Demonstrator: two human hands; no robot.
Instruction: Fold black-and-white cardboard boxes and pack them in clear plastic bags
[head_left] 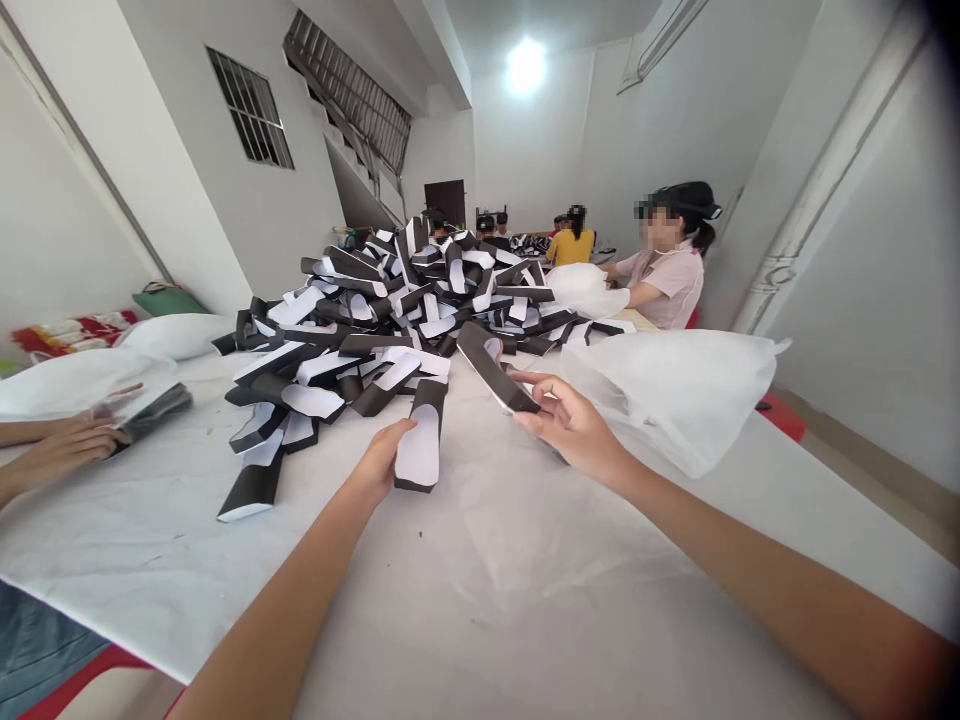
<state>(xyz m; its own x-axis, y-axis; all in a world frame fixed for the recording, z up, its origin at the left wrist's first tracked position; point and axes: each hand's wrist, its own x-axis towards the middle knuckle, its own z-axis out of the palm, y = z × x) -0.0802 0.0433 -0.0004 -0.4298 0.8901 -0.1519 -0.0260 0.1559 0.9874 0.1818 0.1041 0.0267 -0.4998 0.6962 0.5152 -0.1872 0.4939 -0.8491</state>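
Observation:
My left hand grips a black paper sleeve with a white inside by its left edge, thumb on the white face. Its rounded cut-out faces up, over the white-covered table. In my right hand is a second black paper sleeve, tilted with its far end up and to the left, pinched near its close end. Just beyond both hands rises a large heap of similar black-and-white sleeves. What lies inside the sleeve in my right hand cannot be seen.
A co-worker's hands hold a blurred black sleeve at the left. White bags lie at the right, others at the left. Another person sits at the right side of the table. More people work at a farther table.

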